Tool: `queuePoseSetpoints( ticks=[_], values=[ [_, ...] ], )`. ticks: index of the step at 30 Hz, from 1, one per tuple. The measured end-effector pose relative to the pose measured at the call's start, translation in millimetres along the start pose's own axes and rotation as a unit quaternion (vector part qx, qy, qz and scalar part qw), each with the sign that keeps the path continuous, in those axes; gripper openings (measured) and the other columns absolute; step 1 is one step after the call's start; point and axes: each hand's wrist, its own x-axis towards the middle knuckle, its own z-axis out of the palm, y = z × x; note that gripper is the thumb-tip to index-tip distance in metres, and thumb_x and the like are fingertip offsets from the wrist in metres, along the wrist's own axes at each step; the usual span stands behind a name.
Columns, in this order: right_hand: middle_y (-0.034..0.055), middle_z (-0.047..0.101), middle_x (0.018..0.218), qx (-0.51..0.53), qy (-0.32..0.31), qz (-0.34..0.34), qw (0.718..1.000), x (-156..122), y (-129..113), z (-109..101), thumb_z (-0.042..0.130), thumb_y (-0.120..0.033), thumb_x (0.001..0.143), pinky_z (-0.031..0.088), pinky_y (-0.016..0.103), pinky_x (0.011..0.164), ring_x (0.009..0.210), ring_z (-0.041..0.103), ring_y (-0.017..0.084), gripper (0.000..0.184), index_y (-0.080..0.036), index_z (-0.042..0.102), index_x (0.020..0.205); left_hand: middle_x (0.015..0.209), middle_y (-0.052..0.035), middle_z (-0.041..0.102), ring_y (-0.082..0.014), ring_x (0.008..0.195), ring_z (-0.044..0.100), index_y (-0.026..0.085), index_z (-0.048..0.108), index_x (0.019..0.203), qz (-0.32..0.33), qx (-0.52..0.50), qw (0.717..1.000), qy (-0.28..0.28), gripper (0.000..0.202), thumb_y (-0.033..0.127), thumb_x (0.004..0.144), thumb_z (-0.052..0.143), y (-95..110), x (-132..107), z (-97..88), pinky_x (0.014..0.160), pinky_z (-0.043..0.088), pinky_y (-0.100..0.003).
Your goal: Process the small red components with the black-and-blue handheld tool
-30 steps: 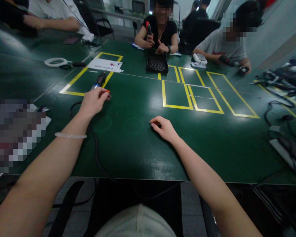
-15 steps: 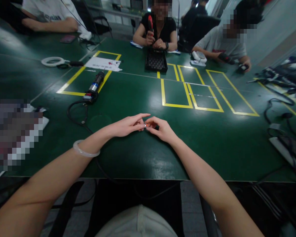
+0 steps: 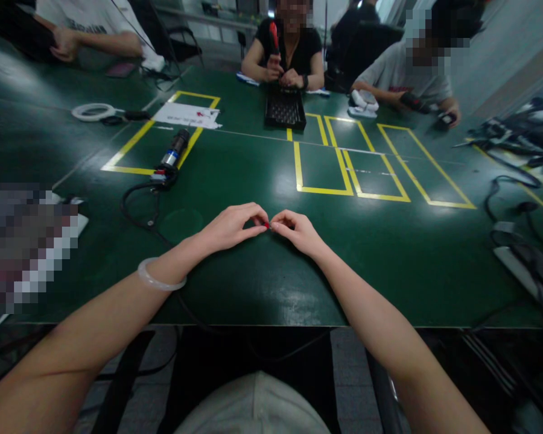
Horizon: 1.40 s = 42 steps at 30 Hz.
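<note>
Close together over the green table (image 3: 271, 283), my two hands meet at the fingertips. My left hand (image 3: 228, 226), with a pale bangle on the wrist, pinches a tiny red piece (image 3: 266, 225) between thumb and fingers. My right hand (image 3: 302, 234) is closed in a pinch against the other side of it, where a small dull, metal-looking bit shows. Whether the red piece and that bit are one item I cannot tell; both are too small to name and partly covered by the fingers.
A cylindrical black and silver tool (image 3: 174, 154) with a cable lies ahead on the left, near a white sheet (image 3: 187, 116) and a white ring with a black handle (image 3: 95, 113). Yellow tape outlines (image 3: 326, 191) mark the table. A co-worker sits behind a black tray (image 3: 285, 124).
My left fingers, earlier stretched out with the index pointing, have curled into a pinch. The small item between my hands now shows red at the left fingertips. My right hand has barely moved.
</note>
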Motion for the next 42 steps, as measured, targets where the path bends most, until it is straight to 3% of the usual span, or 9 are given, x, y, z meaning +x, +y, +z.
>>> queuePoseSetpoints(
  ticks=[8,16,25,29,31,34,38,40,42],
  values=[
    [-0.0003,0.069,0.084,0.062,0.004,-0.013,0.998,0,2,4,0.069,-0.039,0.085,0.050,0.027,0.069,0.070,0.061,0.012,0.034,-0.021,0.057,0.111,0.095,-0.0054,0.072,-0.0184,0.085,0.068,0.016,0.065,0.105,-0.097,-0.109,0.989,0.020,0.024,0.036,0.094,0.057,-4,0,6.4,0.078,0.051,-0.029],
    [-0.0011,0.067,0.084,-0.037,-0.005,-0.063,0.997,-2,-2,3,0.066,-0.029,0.088,0.052,0.028,0.074,0.074,0.062,0.013,0.018,-0.021,0.060,0.103,0.093,-0.0058,0.071,-0.0189,0.087,0.069,0.016,0.060,0.107,-0.117,-0.169,0.979,0.009,0.027,0.039,0.091,0.060,-7,0,7.7,0.077,0.052,-0.030],
    [0.0015,0.068,0.089,-0.208,-0.011,-0.088,0.974,-1,-9,2,0.065,-0.023,0.087,0.048,0.030,0.078,0.078,0.062,0.016,0.011,-0.021,0.060,0.097,0.085,-0.0042,0.070,-0.0188,0.079,0.068,0.018,0.058,0.112,-0.105,-0.160,0.981,-0.018,0.030,0.038,0.090,0.058,-10,2,8.4,0.072,0.050,-0.030],
    [0.0010,0.066,0.086,-0.220,-0.012,-0.088,0.971,-1,-10,3,0.063,-0.023,0.089,0.046,0.030,0.077,0.077,0.061,0.016,0.010,-0.022,0.060,0.097,0.085,-0.0042,0.070,-0.0195,0.080,0.067,0.017,0.058,0.117,-0.111,-0.144,0.983,-0.028,0.036,0.042,0.091,0.058,-11,4,6.3,0.073,0.049,-0.030],
    [0.0002,0.065,0.084,-0.197,-0.009,-0.075,0.978,0,-8,2,0.062,-0.023,0.088,0.047,0.029,0.074,0.075,0.060,0.015,0.008,-0.022,0.059,0.096,0.090,-0.0052,0.071,-0.0212,0.085,0.068,0.018,0.059,0.120,-0.127,-0.104,0.987,-0.005,0.039,0.045,0.092,0.056,-18,4,-0.9,0.078,0.049,-0.032],
    [-0.0004,0.063,0.081,-0.160,0.009,-0.059,0.985,0,-6,1,0.063,-0.023,0.086,0.048,0.027,0.071,0.072,0.059,0.014,0.009,-0.022,0.058,0.094,0.111,-0.0099,0.070,-0.0271,0.104,0.065,0.019,0.062,0.121,-0.171,0.035,0.980,0.094,0.041,0.049,0.093,0.056,-40,0,-23.9,0.091,0.047,-0.038],
    [-0.0006,0.063,0.080,-0.135,0.023,-0.061,0.989,-1,-4,0,0.065,-0.024,0.084,0.049,0.027,0.070,0.070,0.058,0.013,0.010,-0.021,0.058,0.091,0.141,-0.0190,0.053,-0.0391,0.129,0.047,0.014,0.057,0.136,-0.292,0.251,0.899,0.210,0.057,0.049,0.091,0.060,-80,-20,-68.5,0.108,0.034,-0.050],
    [-0.0005,0.063,0.080,-0.132,0.022,-0.064,0.989,-1,-5,0,0.066,-0.026,0.085,0.049,0.027,0.069,0.070,0.058,0.013,0.010,-0.021,0.059,0.091,0.149,-0.0207,0.045,-0.0392,0.130,0.043,0.008,0.048,0.145,-0.342,0.292,0.866,0.219,0.070,0.049,0.091,0.060,-102,-34,-89.2,0.108,0.032,-0.051],
    [-0.0003,0.063,0.079,-0.129,0.017,-0.065,0.989,-1,-5,0,0.066,-0.028,0.086,0.048,0.026,0.069,0.069,0.058,0.013,0.010,-0.020,0.060,0.091,0.156,-0.0199,0.037,-0.0361,0.130,0.042,0.006,0.040,0.151,-0.370,0.295,0.856,0.206,0.080,0.054,0.090,0.060,-124,-49,-105.6,0.107,0.033,-0.047]
  ],
)
